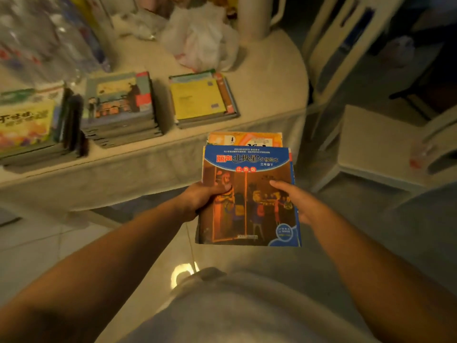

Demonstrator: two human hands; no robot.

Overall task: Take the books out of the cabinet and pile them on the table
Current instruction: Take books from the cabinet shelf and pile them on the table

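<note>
Although both hands are in plain sight, much around them is blurred: the clear bottles (37, 45) at the far left are smeared streaks, the white plastic bag (200, 43) beyond the piles has no readable detail, and the pale jug (257, 16) is cut off by the upper edge. Fingers of both hands are hidden under the held books, so only thumbs and knuckles show.

Ahead of the grip stands the cloth-covered table (267, 78), its near edge just beyond the far end of the held books. Three piles of books lie on it: a left pile (29, 125) partly cut by the frame edge, a middle pile (118, 107), and a lower right pile (202, 100) with a yellow cover on top, almost straight ahead of the grip. To the right of the grip stand pale chairs (358, 70), dim and hard to read. Below lies a glossy tiled floor (74, 238).

The held books (249, 194) hang above the floor, short of the table. On top is one with a blue banner bearing Chinese lettering and a dark orange-brown picture; behind it an orange-and-white cover peeks out at the far end. The left hand (200, 199) is closed on their left edge, thumb on the cover. The right hand (296, 201) clasps the right edge, thumb laid on top.
</note>
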